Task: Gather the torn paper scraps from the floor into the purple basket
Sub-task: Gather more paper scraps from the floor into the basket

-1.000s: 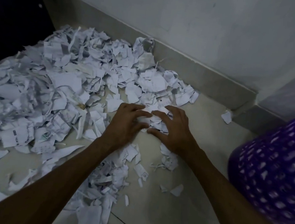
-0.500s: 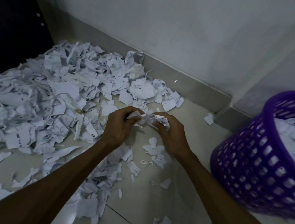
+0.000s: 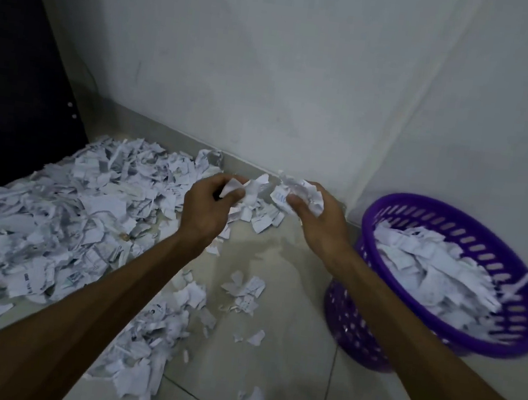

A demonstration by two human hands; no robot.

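Note:
A big heap of torn white paper scraps (image 3: 55, 207) covers the floor on the left, up to the wall. My left hand (image 3: 208, 206) is raised above the floor and closed on a bunch of scraps (image 3: 250, 188). Just to its right, my right hand (image 3: 316, 219) grips another crumpled bunch (image 3: 300, 192). The two hands are close together, left of the purple basket (image 3: 521, 317). That perforated basket stands on the floor at the right and holds a mound of scraps (image 3: 430, 273).
Small loose scraps (image 3: 245, 290) lie on the pale tiles between my forearms, and a strip of scraps (image 3: 151, 345) runs under my left forearm. A dark door or cabinet (image 3: 14, 86) stands at the far left. Grey walls meet in a corner behind the basket.
Both hands closed on scraps on the floor, then lifted them up and rightward toward the basket. The view has tilted up and the whole basket has come into sight.

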